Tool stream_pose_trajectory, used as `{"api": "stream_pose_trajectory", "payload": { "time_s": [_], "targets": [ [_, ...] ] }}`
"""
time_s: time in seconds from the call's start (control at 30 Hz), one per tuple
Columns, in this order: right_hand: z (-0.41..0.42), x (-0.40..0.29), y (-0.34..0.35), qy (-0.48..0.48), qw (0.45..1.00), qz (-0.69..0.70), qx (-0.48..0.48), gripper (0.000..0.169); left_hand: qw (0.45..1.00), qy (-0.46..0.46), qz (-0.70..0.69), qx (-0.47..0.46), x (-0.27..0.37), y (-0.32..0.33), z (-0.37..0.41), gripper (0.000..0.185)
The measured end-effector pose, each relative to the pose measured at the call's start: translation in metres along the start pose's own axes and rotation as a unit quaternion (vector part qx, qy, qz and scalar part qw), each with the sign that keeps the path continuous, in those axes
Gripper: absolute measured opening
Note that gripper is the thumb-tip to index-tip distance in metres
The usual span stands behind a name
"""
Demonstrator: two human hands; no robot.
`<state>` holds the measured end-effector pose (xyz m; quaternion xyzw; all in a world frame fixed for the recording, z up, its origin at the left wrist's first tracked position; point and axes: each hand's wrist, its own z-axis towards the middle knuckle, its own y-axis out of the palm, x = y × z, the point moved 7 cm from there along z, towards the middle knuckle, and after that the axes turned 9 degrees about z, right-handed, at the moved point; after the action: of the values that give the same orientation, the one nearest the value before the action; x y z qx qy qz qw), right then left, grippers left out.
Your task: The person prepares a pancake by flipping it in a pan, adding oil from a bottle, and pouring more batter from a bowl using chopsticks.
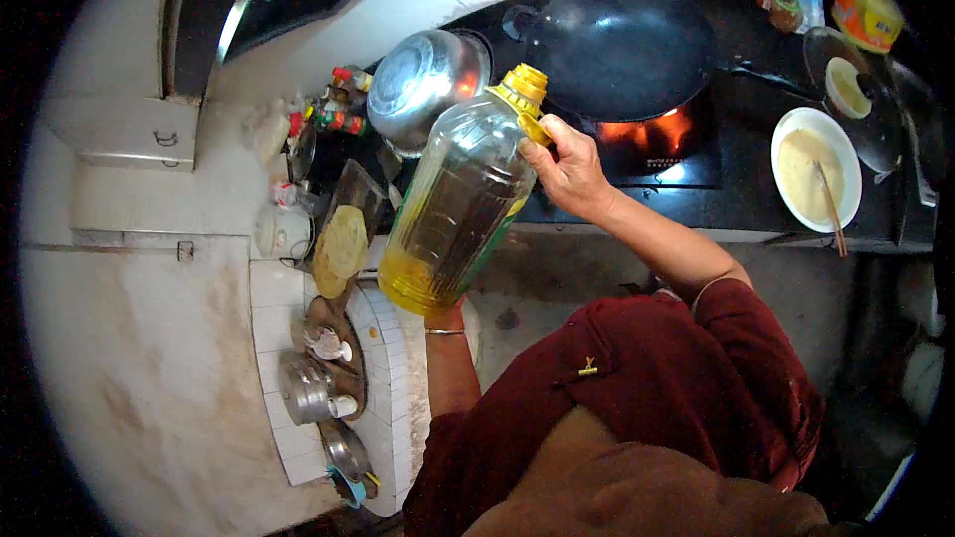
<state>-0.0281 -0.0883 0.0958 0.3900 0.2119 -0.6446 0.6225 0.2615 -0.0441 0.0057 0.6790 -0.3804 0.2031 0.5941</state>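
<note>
A large clear plastic oil bottle (462, 201) with a little yellow oil in its bottom is held tilted in front of me. My right hand (571, 164) grips it by the yellow handle near the neck, and the bottle's mouth looks uncapped. My left hand (456, 307) is mostly hidden behind the bottle's base, with the wrist and a bracelet below it; its fingers cannot be seen. Beyond the bottle, a black wok (623, 45) sits over the orange flame (649, 133) of a stove burner.
An upturned metal basin (418, 82) is left of the wok. At right stand a white bowl of pale batter (809, 156) with chopsticks (830, 209), a glass lid and a smaller bowl (848, 88). Flat pancakes (345, 242) lie at left, near several pots on a tiled ledge (384, 373).
</note>
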Motion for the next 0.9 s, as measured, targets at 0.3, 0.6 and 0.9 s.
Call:
{"api": "stream_pose_trajectory", "payload": {
  "time_s": [0.3,0.6,0.9],
  "targets": [
    [0.002,0.018,-0.012,0.023,0.999,0.014,0.044,0.022,0.999,0.007,0.047,0.002,0.024,0.016,0.018,0.044],
    [0.003,0.028,-0.018,0.037,0.995,0.052,0.072,0.021,0.997,0.004,0.077,0.005,0.029,0.021,0.031,0.045],
    [0.005,0.026,-0.023,0.045,0.993,0.063,0.094,0.022,0.996,0.003,0.093,0.005,0.034,0.027,0.036,0.046]
  ]
}}
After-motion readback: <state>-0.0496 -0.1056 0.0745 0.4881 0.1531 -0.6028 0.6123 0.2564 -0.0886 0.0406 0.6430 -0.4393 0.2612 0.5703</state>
